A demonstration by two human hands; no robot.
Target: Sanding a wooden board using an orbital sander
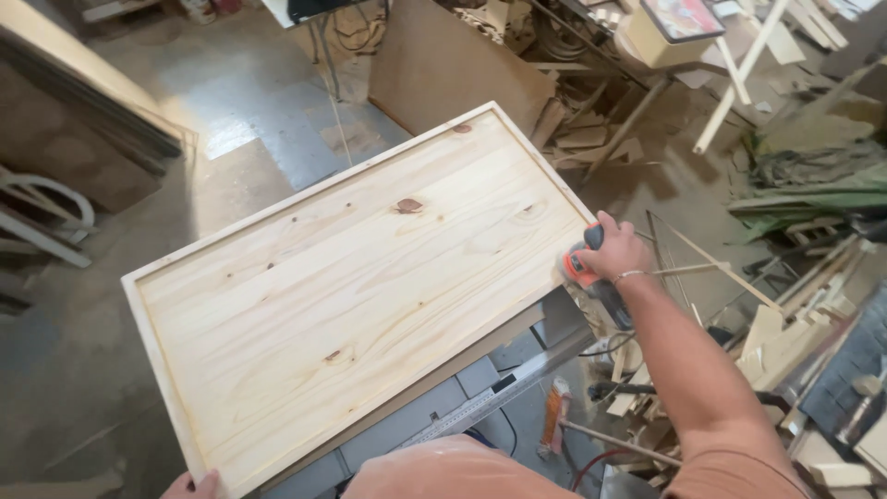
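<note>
While the large pine panel lies flat and slantwise across the counter, its long axis running from seven o'clock up to one o'clock, the right hand closes over a grey-and-orange power sander pressed against the panel's edge at three o'clock; the arm reaches out so the tool meets the raised rim squarely. The left hand, only partly in view, rests fingers on the near corner at seven o'clock, seemingly steadying the board against the tool's push; I cannot tell whether it grips. The hands sit well apart, at opposite ends of the panel; offcuts litter the floor at four o'clock.
</note>
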